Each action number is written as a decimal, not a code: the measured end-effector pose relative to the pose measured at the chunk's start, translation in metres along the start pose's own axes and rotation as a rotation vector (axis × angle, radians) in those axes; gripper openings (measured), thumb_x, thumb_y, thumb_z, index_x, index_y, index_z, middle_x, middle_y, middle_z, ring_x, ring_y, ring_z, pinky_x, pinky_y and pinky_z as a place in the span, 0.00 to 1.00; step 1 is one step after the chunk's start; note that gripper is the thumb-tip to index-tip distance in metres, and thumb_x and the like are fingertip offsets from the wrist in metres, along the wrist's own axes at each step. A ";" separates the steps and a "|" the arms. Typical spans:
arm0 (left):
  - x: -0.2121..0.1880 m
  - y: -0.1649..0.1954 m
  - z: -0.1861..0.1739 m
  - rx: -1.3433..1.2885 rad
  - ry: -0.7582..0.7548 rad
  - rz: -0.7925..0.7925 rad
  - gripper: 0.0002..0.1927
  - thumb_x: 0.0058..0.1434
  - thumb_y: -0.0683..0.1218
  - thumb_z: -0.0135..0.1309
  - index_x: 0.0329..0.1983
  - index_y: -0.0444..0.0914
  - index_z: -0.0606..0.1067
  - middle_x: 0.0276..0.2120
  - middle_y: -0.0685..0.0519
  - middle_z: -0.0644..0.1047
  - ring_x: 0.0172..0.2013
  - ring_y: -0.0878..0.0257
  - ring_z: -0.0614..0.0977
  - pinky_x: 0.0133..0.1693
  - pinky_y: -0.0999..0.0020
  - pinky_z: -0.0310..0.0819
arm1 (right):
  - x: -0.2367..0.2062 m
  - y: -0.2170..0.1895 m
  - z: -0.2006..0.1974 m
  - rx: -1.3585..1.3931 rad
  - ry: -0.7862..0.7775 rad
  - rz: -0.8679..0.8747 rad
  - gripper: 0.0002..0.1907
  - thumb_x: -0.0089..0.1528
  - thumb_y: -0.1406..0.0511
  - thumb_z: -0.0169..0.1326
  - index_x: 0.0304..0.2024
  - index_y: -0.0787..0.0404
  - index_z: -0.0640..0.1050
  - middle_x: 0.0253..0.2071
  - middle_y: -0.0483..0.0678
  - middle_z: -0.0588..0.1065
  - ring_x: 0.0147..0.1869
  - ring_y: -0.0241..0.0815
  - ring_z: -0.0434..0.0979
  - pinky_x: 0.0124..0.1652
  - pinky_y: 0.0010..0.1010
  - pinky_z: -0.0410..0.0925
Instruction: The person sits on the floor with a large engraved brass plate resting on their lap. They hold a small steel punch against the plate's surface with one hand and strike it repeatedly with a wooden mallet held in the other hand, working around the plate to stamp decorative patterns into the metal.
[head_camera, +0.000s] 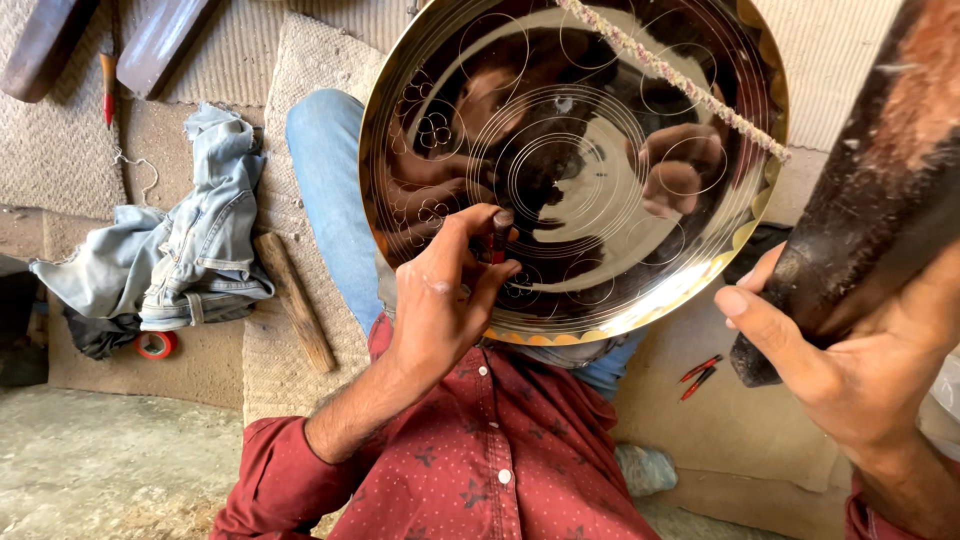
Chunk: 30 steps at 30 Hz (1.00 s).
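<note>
Small punch (499, 235) pinched by left hand (440, 300) w/ tip on brass plate (570, 160) at 7 o'clock; dark mallet (860, 215) gripped by right hand (850, 370). Punch best kept square, strikes light.

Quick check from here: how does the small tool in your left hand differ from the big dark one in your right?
The small tool is thin and short, pinched between left hand fingertips with its tip against the engraved metal plate. The dark mallet is thick and long, gripped by the right hand and held off the plate, to its right. The small tool is mostly hidden by fingers; the mallet fills the frame's right side. Both are dark and hand-held.
</note>
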<state>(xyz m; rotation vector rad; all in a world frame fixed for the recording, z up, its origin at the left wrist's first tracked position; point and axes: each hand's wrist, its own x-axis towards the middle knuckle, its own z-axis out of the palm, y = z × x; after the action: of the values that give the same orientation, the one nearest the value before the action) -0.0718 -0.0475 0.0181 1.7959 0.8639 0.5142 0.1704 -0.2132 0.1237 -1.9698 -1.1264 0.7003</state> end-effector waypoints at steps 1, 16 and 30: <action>0.000 0.000 0.000 0.001 -0.001 -0.005 0.24 0.60 0.40 0.66 0.58 0.38 0.70 0.43 0.53 0.82 0.26 0.67 0.83 0.27 0.71 0.76 | 0.003 -0.004 0.002 0.010 0.023 0.061 0.51 0.62 0.74 0.60 0.77 0.62 0.42 0.36 0.47 0.77 0.34 0.35 0.80 0.37 0.27 0.76; 0.021 -0.001 -0.004 -0.020 -0.224 0.183 0.28 0.58 0.38 0.63 0.62 0.35 0.71 0.50 0.44 0.82 0.46 0.52 0.87 0.44 0.62 0.84 | -0.013 0.023 0.012 -0.307 -0.240 0.139 0.49 0.49 0.72 0.63 0.73 0.48 0.64 0.45 0.51 0.80 0.44 0.41 0.83 0.40 0.33 0.75; 0.067 -0.008 0.006 -0.158 -0.965 0.295 0.31 0.54 0.35 0.60 0.63 0.43 0.73 0.47 0.55 0.85 0.35 0.65 0.88 0.36 0.68 0.85 | -0.144 0.062 0.098 0.101 0.249 0.337 0.45 0.55 0.77 0.60 0.73 0.65 0.60 0.42 0.49 0.75 0.43 0.38 0.77 0.45 0.30 0.72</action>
<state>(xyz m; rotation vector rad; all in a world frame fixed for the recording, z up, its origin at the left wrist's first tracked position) -0.0268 0.0008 0.0054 1.7385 -0.1050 -0.1338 0.0596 -0.3275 0.0305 -2.1122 -0.6064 0.6457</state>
